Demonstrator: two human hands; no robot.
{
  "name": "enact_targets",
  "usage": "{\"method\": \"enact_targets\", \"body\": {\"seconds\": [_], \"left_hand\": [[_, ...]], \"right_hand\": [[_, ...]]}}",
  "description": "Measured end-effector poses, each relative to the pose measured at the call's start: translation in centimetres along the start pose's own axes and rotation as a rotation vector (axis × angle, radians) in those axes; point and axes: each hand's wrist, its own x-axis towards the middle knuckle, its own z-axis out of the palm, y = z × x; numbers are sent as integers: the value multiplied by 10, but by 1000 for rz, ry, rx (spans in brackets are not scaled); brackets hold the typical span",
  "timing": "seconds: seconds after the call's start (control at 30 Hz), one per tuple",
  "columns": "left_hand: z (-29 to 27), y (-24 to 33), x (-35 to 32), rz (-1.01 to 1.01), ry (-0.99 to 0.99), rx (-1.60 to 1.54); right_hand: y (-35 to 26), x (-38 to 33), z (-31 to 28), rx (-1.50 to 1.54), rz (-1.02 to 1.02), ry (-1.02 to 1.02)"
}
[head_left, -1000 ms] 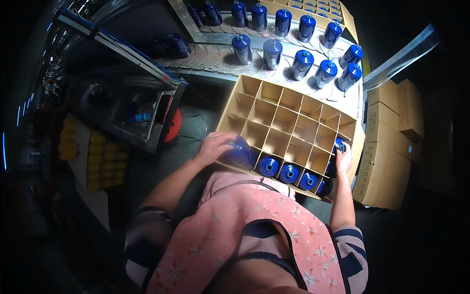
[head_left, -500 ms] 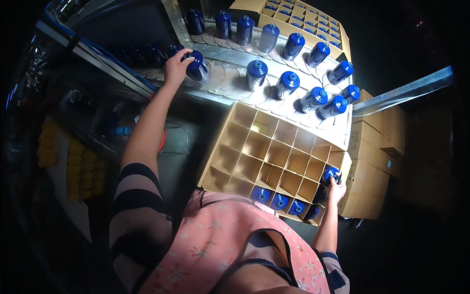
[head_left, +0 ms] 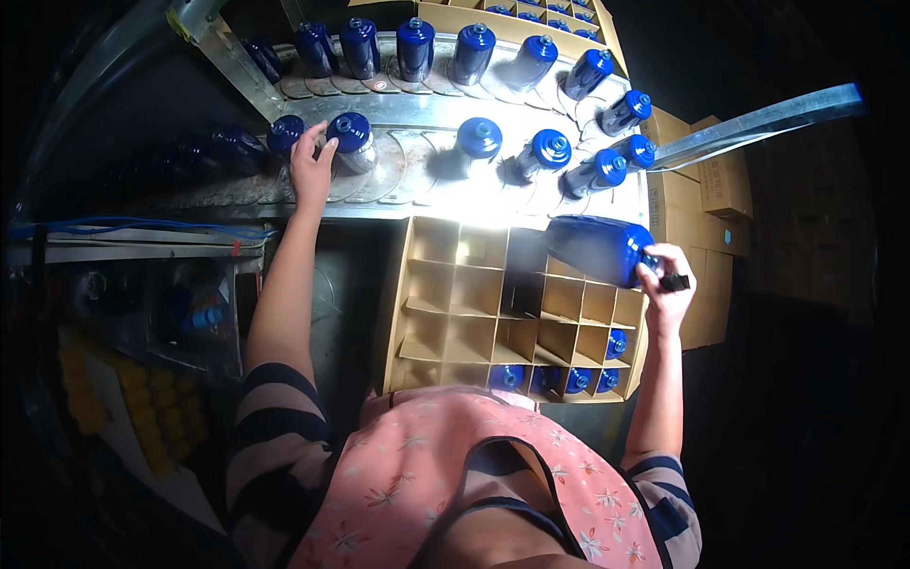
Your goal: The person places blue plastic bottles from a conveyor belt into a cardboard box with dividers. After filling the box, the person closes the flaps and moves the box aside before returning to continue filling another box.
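My right hand (head_left: 671, 284) grips a dark blue bottle (head_left: 597, 248) by its neck end. That bottle lies nearly sideways above a divided cardboard box (head_left: 391, 322), its base toward the left. Several blue bottles, among them one bottle (head_left: 507, 377), stand in the box's near row, with another bottle (head_left: 616, 343) behind them at the right. My left hand (head_left: 311, 169) is at the conveyor, fingers apart between a blue bottle (head_left: 352, 135) and another bottle (head_left: 285, 137). Its fingertips are beside the right-hand one; whether they touch is unclear.
Two rows of blue bottles stand on the conveyor (head_left: 417, 166). A metal bar (head_left: 758, 123) juts out at the right, near stacked cartons (head_left: 687, 228). Another filled box (head_left: 445, 17) sits beyond. Yellow items (head_left: 142, 408) are at lower left.
My right hand let go of a bottle in the box and now holds another one above it. My left hand has loosened from a conveyor bottle. The whole view has shifted.
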Motion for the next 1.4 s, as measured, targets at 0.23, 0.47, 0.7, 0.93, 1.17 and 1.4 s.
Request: {"method": "enact_targets", "body": {"seconds": [0.23,0.47,0.7,0.93,1.17,1.4], "left_hand": [[-100,30,-114,-570,-142,-439],[-181,45,-234,-892,0,-309],[-143,74,-269,-869,-69,-375],[-60,120,-238,-698,-385,-587],[13,223,-253,-334,-1016,-405],[7,225,-280,528,-1539,-74]], "right_hand": [[3,110,160,60,-96,-362],[58,164,266,-264,-33,-345],[85,161,250,-212,-144,-187],[158,99,37,35,266,-71],[255,-55,-136,48,559,316],[262,-111,-114,-366,236,247]]}}
